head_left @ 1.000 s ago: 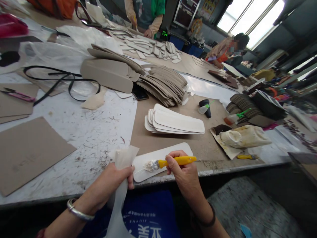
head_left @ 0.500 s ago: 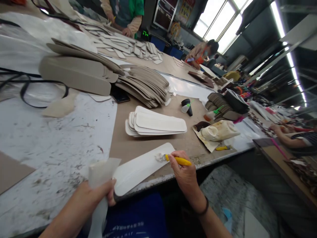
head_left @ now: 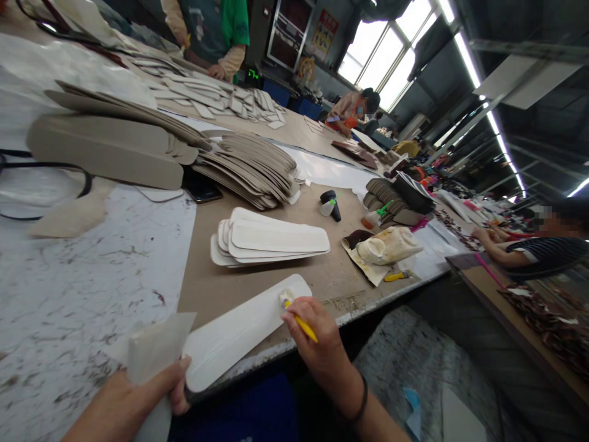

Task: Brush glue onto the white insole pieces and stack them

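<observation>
A long white panel with rounded ends (head_left: 239, 337) lies slantwise at the table's front edge. My right hand (head_left: 317, 337) is closed round a yellow-handled brush (head_left: 301, 328), its whitish bristles on the panel near the far end. Whitish, translucent strips (head_left: 154, 344) are gripped in my left hand (head_left: 133, 399), whose fingertips are at the panel's near end. Whether those fingers also pinch the panel is unclear. Behind it rests a small pile of similar white panels (head_left: 276, 236).
Stacks of grey-brown panels (head_left: 253, 166) stand farther back, beside a dark phone (head_left: 202, 187). To the right are a stained whitish container (head_left: 386, 245), another yellow brush (head_left: 398, 276) and a small bottle with a green tip (head_left: 329, 205). Other people work around the tables.
The camera view has shifted, so the table scene sits farther left. My right hand has turned the brush, its handle now pointing more toward me. Both hands keep their holds.
</observation>
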Available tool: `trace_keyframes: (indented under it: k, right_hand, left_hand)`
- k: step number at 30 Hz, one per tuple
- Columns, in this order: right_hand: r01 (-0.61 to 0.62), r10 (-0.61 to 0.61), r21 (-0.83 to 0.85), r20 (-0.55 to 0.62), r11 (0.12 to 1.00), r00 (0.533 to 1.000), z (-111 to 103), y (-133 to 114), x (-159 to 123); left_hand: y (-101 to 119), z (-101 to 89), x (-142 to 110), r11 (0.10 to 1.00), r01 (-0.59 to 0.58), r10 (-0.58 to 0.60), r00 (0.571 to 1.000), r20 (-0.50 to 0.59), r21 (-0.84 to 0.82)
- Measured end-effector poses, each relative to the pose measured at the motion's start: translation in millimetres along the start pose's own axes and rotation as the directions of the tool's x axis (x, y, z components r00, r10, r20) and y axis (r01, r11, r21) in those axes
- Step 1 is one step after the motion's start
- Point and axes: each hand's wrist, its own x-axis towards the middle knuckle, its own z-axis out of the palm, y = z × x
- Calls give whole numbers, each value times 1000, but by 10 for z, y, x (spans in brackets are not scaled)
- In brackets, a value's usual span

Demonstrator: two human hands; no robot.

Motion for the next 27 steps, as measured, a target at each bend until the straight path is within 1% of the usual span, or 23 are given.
trace_keyframes:
  k: [2,4,6,7,9,10,11,14,16,17,19,21,24,25,27]
  right_hand:
    - [-14,11,95,28,995,1000,7,-103,-18]
    - [-17,16,125,11,992,1000,-37,-108,-6]
    - [-7,9,69,-26,998,1000,-87,-31,18]
    - [-2,3,30,-39,1000,999,-97,11,29]
    - [1,-1,-8,-32,1000,999,-65,36,35]
    - [2,-2,9,-14,1000,1000,-23,-1,30]
    - [-3,2,51,13,999,1000,31,-73,21]
    - [-55,32,274,88,960,996,210,-405,-12]
    - [-137,99,400,116,906,988,296,-571,-16]
    - [-187,146,434,126,881,981,317,-598,-12]
    - [-254,228,428,111,867,967,309,-523,6]
    - [-266,270,337,36,903,962,233,-323,32]
    - [-245,263,141,-121,959,957,37,-24,73]
    - [-235,247,94,-153,967,957,-30,31,84]
    - [-206,211,42,-181,978,961,-135,50,100]
  left_hand:
    - [-30,-14,32,1000,-13,13,1000,4,6]
    - [-86,-33,74,1000,-27,27,999,39,-6]
    - [-134,-47,102,1000,-6,8,995,96,-21]
    - [-141,-50,101,999,11,-7,994,106,-30]
    - [-112,-47,71,999,15,-11,996,83,-46]
    - [-78,-43,45,999,-2,5,998,60,-52]
    - [-38,-37,18,998,-27,29,999,40,-57]
    - [52,-25,-38,997,-48,51,997,55,-63]
    - [45,-20,-37,996,-14,20,997,69,-88]
    - [23,-17,-27,995,7,1,997,76,-101]
    - [-33,-14,-2,992,31,-22,997,75,-119]
    - [-65,-12,9,994,19,-13,998,61,-109]
    - [-14,-7,-18,994,-7,12,999,42,-107]
    - [23,-4,-36,993,-2,8,999,48,-118]
    - [106,5,-74,985,22,-15,999,39,-170]
